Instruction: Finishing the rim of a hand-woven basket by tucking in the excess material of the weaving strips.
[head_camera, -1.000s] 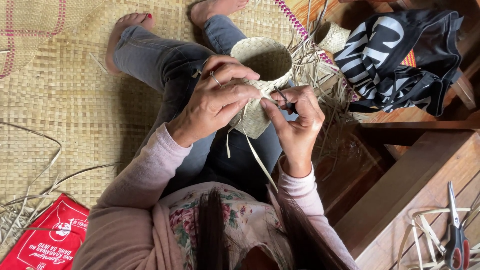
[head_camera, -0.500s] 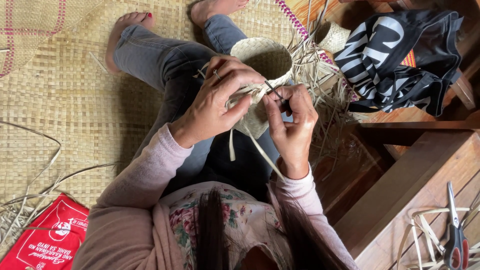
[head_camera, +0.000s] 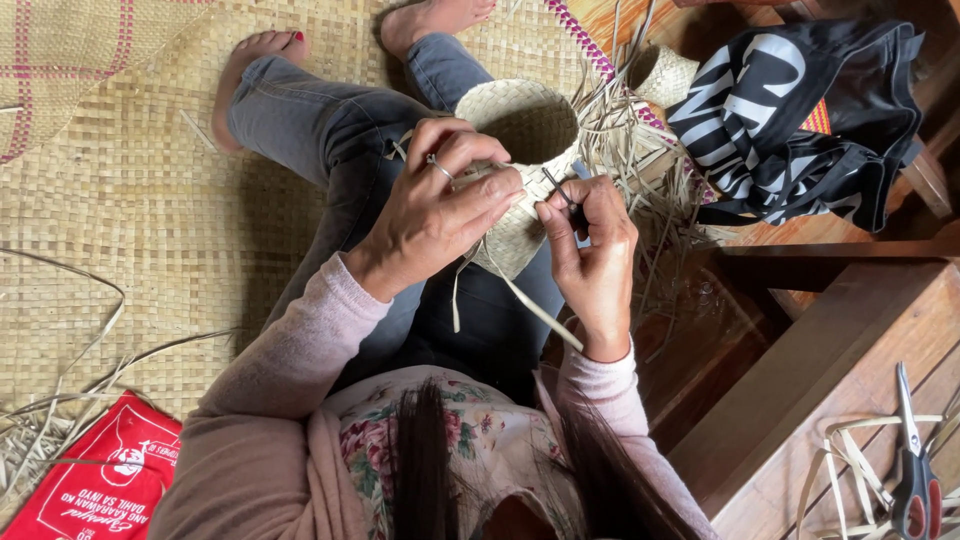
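We've got the small woven basket (head_camera: 520, 150) resting on our lap, mouth pointing away toward the feet, long axis running along our legs. Left hand (head_camera: 435, 215) is wrapped around its side, and right hand (head_camera: 590, 240) pinches a thin dark tool (head_camera: 556, 188) at the weave. Probably the risk: a loose strip (head_camera: 530, 305) dangling below could snap or slip out if we tug too hard.
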